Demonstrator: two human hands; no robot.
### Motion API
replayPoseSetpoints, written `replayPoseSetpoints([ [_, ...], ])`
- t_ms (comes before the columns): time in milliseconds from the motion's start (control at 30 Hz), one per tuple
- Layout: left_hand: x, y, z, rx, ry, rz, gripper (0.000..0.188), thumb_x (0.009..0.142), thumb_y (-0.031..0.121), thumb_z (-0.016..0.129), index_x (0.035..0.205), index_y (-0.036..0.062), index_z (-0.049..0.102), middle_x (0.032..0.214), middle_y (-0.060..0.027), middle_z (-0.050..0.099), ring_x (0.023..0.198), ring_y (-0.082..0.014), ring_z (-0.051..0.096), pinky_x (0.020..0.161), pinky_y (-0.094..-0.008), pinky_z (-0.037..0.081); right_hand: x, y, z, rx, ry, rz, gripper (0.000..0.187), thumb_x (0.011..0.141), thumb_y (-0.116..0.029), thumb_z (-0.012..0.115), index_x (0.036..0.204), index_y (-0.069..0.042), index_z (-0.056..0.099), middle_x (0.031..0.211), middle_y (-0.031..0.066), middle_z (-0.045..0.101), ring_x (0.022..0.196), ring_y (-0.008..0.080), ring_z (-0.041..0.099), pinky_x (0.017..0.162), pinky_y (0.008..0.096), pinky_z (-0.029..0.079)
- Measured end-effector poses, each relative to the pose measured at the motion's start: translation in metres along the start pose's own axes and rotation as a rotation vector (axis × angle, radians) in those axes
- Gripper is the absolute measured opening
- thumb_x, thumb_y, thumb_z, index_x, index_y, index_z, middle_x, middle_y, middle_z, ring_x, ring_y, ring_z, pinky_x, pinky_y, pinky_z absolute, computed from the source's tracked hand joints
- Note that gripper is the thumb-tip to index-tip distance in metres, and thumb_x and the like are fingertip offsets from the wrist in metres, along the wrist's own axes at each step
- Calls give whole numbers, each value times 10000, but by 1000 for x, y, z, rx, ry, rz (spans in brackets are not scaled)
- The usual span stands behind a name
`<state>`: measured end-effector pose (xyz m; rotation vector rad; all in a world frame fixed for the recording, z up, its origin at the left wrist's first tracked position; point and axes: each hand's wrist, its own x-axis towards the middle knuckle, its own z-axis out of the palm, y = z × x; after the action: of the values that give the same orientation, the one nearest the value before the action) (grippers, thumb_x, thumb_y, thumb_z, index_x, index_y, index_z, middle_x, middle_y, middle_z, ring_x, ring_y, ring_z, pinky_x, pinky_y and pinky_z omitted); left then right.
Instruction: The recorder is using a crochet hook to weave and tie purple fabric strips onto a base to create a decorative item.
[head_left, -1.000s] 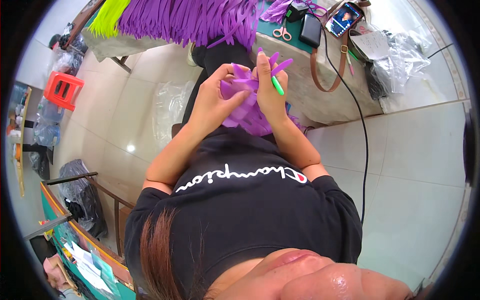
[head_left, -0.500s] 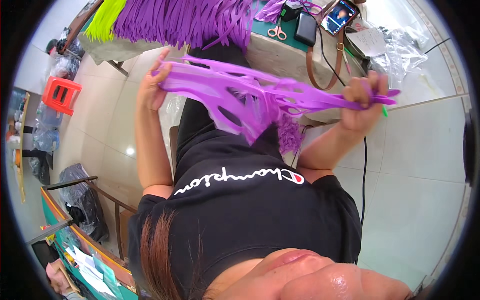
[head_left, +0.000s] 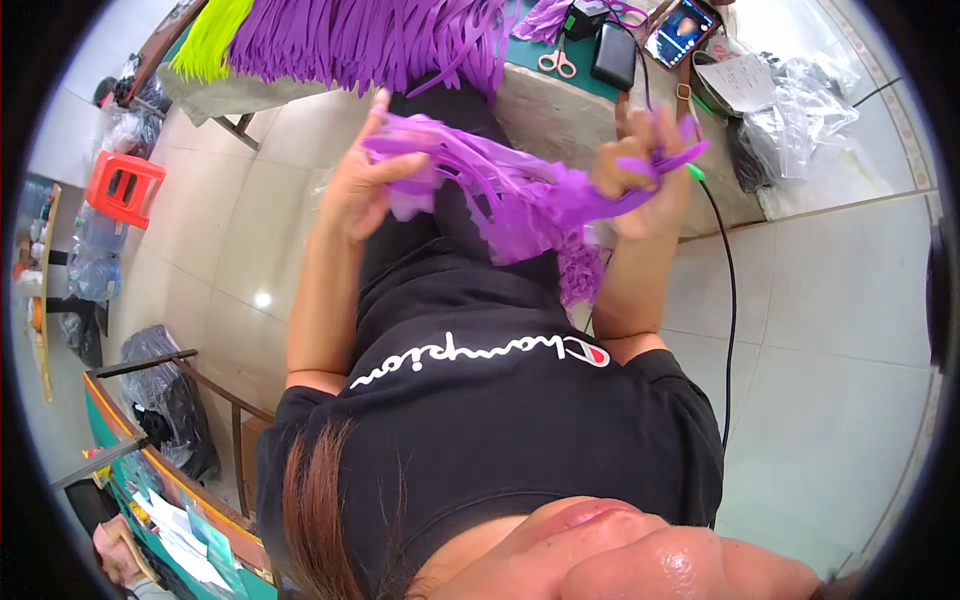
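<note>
A tangled bundle of purple plastic strips and cut-out sheet (head_left: 500,190) hangs between my two hands in front of my lap. My left hand (head_left: 362,185) is closed on its left end, pinching between thumb and fingers. At the other end, my right hand (head_left: 645,185) wraps round the gathered strips, and loose ends stick out past the fist. A small bright green tip (head_left: 696,172) shows beside that fist; what it belongs to is hidden. Both hands are somewhat blurred. More crinkled purple strips (head_left: 582,272) sit below the bundle, next to my right forearm.
The table ahead bears rows of purple strips (head_left: 370,40), lime strips (head_left: 212,40), scissors (head_left: 557,64), a black case (head_left: 613,55), a phone (head_left: 682,32) and clear plastic bags (head_left: 805,110). A black cable (head_left: 732,300) runs down at right. A red stool (head_left: 125,190) stands left.
My hands have come closer together, the left moving right and the right moving left. The stretched purple bundle has slackened and bunched up between them.
</note>
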<state>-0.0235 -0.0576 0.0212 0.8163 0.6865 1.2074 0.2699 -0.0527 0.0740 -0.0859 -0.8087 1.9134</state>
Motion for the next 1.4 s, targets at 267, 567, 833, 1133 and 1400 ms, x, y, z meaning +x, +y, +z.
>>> replayPoseSetpoints([
  [267,-12,1,65,66,-106,120,1077,710,-62,725,1480,112,-8,1052,-105,635,1005,-171,587,922,-321,434,3,53,4,3,-67,220,378,993,-391,297,687,-181,369,456,-51,257,435,118,263,391,274,194],
  [567,-15,3,67,122,-92,160,1038,725,-46,720,1472,59,6,1015,-115,659,979,-153,596,913,-302,435,3,51,7,37,9,253,385,992,-377,318,671,-166,339,449,-43,256,420,121,257,363,285,168],
  [833,-12,1,65,157,-67,200,1038,715,-28,735,1469,40,26,994,-83,660,989,-143,587,927,-292,426,2,50,16,-78,96,240,378,973,-369,401,658,-160,389,469,-50,317,414,98,293,369,251,191],
  [1133,-37,28,68,-196,-509,-476,1006,555,51,833,1379,-67,268,983,-87,571,780,-91,580,654,-173,456,43,-7,-38,-631,791,-247,379,952,-366,453,661,-123,455,505,-35,366,417,80,338,400,234,230],
  [1400,-26,9,62,-14,-136,-144,179,808,103,689,947,21,612,845,-58,641,763,-128,618,708,-273,499,19,-17,-55,-146,-30,306,351,957,-385,404,726,-121,410,433,-33,264,330,94,219,334,276,161],
])
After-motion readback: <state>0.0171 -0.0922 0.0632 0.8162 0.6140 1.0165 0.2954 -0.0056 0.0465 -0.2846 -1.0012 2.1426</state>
